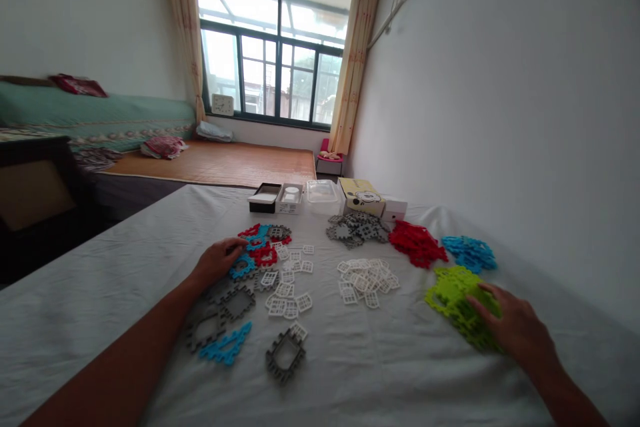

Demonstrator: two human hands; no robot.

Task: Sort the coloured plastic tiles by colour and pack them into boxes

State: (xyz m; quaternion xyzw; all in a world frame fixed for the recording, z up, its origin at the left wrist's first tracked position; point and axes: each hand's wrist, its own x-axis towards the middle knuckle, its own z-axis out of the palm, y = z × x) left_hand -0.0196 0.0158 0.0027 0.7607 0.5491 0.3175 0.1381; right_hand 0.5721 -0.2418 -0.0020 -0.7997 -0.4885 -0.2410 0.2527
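Note:
My left hand (219,260) is at the left edge of a mixed group of plastic building pieces. Its fingers are curled, with the tips beside a blue piece (257,243); what lies between them is hidden. Close by are a red piece (263,254) and another blue ring-shaped piece (243,266). On the right, my right hand (517,323) rests over the near side of a pile of lime-green interlocking pieces (453,290). Its thumb and forefinger are apart on top of the pile, and the other fingers are hardly visible.
Small white window-shaped pieces (367,278) lie mid-table, with grey (357,229), red (416,243) and blue (469,252) piles behind. Grey frames (286,355) and a blue triangle (227,345) are nearer. Boxes (363,197) and a clear container (322,192) line the far edge; a wall (500,113) stands right.

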